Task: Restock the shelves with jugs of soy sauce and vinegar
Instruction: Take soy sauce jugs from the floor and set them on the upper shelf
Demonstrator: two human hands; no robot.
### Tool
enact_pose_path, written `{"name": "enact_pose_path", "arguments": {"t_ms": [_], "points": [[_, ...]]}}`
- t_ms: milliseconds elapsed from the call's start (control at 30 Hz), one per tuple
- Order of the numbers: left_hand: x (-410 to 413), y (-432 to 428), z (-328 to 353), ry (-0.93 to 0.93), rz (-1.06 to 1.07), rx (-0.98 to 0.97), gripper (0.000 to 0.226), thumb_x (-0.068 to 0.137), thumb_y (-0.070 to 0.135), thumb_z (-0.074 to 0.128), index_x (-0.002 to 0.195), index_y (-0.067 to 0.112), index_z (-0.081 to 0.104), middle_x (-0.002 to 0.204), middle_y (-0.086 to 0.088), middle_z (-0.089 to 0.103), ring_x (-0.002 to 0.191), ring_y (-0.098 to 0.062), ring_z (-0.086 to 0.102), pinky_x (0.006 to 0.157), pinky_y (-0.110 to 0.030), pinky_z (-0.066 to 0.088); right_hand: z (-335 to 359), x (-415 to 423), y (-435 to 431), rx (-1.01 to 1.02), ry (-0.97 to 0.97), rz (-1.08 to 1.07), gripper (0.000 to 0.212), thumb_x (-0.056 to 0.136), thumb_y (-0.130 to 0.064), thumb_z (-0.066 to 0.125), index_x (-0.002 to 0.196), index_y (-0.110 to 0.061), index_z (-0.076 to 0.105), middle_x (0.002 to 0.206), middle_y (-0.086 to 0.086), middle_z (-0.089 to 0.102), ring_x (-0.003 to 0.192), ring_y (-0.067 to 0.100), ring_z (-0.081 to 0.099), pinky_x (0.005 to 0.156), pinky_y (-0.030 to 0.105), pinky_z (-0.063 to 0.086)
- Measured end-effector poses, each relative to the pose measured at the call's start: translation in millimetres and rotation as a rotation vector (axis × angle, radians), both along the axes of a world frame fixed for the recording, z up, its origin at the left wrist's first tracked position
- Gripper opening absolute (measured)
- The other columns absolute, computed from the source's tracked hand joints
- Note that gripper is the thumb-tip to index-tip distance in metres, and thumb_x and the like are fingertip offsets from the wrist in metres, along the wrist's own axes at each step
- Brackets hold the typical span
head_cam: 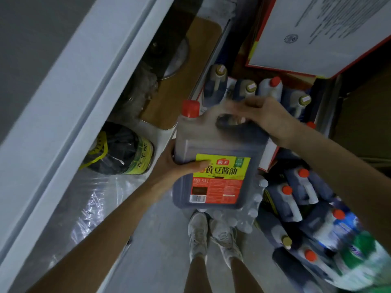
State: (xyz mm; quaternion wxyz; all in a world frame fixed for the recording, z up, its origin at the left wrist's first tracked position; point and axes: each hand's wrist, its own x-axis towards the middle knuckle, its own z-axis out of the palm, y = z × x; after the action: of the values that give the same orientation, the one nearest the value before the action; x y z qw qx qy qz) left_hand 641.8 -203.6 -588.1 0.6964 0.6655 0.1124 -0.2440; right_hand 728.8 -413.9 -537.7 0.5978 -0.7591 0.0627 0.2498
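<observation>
Right fingers (239,107): curled over the moulded handle at the top of the jug, gripping it; outline blurred.
Right hand (268,117): centre right of the frame, taking the load from above.
Left fingers (197,166): thumb laid across the upper left corner of the label; the others are behind the jug and hidden, so I cannot tell their grip.
Left hand (175,161): pressed against the jug's left side, steadying it.
Soy sauce jug (220,178): centre of the frame, clear of every surface, dark contents, yellow and red label facing me, red cap (190,108) on.
Status of this jug: in hand, not yet on a shelf.
Stock behind (245,87): several jugs with beige and red caps, upper centre, just beyond my right hand.
Stock lower right (296,193): more red-capped jugs packed closely together, untouched.
White frame (63,123): runs diagonally down the left side; I take it for the shelving.
Dark bottle (120,149): yellow-labelled, left centre, beside the frame.
Placed so far: not visible; no shelved jugs can be confirmed.
Assessment: in my judgement, much remains, one jug is under way, and many are waiting.
</observation>
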Motion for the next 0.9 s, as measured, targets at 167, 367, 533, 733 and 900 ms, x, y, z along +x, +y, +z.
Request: {"name": "enact_pose_path", "arguments": {"t_ms": [167, 367, 533, 733, 900], "points": [[-10, -22, 22, 0.041, 0.152, -0.129, 0.070, 0.048, 0.037, 0.088, 0.111, 0.016, 0.063, 0.100, -0.003, 0.074, 0.095, -0.023, 0.070, 0.076, -0.028, 0.055, -1, -22, -14, 0.394, 0.223, -0.295, 0.054, 0.088, -0.064, 0.040, 0.107, -0.021, 0.068, 0.102, 0.003, 0.073, 0.097, 0.017, 0.068, 0.092, 0.033, 0.052], [-7, -39, 48, 0.095, 0.199, -0.141, 0.054, 0.061, 0.027, 0.083, 0.109, 0.012, 0.063, 0.090, -0.005, 0.075, 0.083, -0.023, 0.072, 0.069, -0.030, 0.057, -10, -84, -26, 0.298, 0.310, -0.211, 0.115, 0.039, -0.087, 0.068, 0.134, -0.022, 0.051, 0.122, 0.003, 0.067, 0.111, 0.021, 0.064, 0.102, 0.043, 0.046], [-8, -50, 72, 0.136, 0.225, -0.130, 0.067, 0.066, 0.031, 0.082, 0.122, 0.004, 0.057, 0.099, -0.014, 0.073, 0.087, -0.029, 0.071, 0.071, -0.035, 0.057, 11, -95, -30, 0.292, 0.170, -0.241, 0.101, 0.032, -0.073, 0.082, 0.116, -0.023, 0.059, 0.103, 0.003, 0.074, 0.095, 0.022, 0.071, 0.088, 0.043, 0.055], [3, -64, 136, 0.067, 0.279, -0.007, 0.082, 0.051, 0.055, 0.081, 0.117, 0.011, 0.061, 0.099, -0.009, 0.074, 0.091, -0.030, 0.071, 0.090, -0.051, 0.053, 62, -101, -38, 0.344, 0.142, -0.320, 0.114, 0.029, -0.075, 0.082, 0.128, -0.025, 0.054, 0.108, -0.002, 0.073, 0.099, 0.019, 0.069, 0.095, 0.046, 0.051], [15, -67, 222, -0.014, 0.249, 0.043, 0.077, 0.059, 0.056, 0.081, 0.120, 0.014, 0.062, 0.095, -0.008, 0.075, 0.085, -0.027, 0.072, 0.085, -0.044, 0.056, 142, -92, -43, 0.465, 0.036, -0.286, 0.092, 0.063, -0.067, 0.072, 0.140, -0.023, 0.045, 0.124, 0.002, 0.066, 0.111, 0.021, 0.064, 0.097, 0.042, 0.051]]}}
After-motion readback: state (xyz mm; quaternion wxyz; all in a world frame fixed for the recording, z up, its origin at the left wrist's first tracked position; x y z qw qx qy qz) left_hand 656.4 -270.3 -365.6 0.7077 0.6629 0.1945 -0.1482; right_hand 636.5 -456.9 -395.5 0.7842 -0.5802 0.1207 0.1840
